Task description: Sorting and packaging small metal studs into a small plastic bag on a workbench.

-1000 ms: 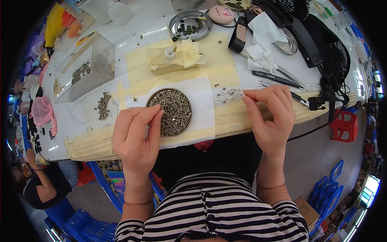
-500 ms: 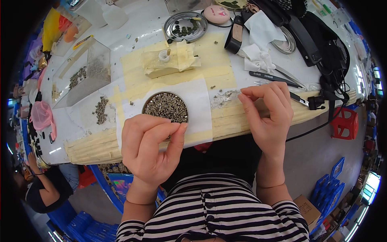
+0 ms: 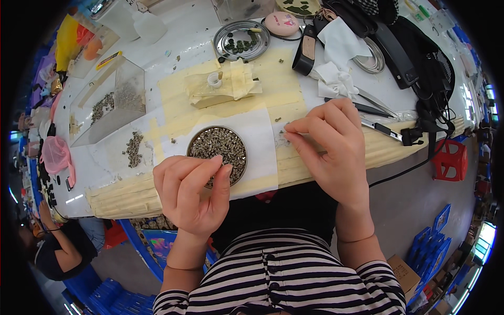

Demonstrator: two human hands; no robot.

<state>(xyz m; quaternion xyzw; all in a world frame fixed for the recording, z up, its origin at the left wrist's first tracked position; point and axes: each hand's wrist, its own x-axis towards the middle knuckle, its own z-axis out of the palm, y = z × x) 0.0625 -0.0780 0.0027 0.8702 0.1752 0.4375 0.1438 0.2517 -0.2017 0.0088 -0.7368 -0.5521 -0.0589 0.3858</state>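
Observation:
Over the near-left rim of a round tin [image 3: 244, 152] full of small metal parts [image 3: 218, 147], my left hand [image 3: 191, 194] has its thumb and forefinger curled close together. Anything between those tips is too small to make out. My right hand [image 3: 336, 149] is to the right of the white paper sheet [image 3: 262, 142], its thumb and forefinger nearly meeting in a pinch. A tiny thing may sit at its fingertips, but I cannot name it. A few loose bits lie near these fingers on the table.
Left of the tin lies a small heap of metal parts [image 3: 133, 149], with a clear plastic bin [image 3: 107, 113] behind it. A taped block [image 3: 223, 86] holding a small white ring stands beyond the tin. Tweezers [image 3: 375, 109], a utility knife [image 3: 380, 127] and a metal dish [image 3: 228, 50] lie farther off.
My right hand has moved left, toward the paper. My left hand has shifted slightly left and down, and its thumb has parted a little from the forefinger.

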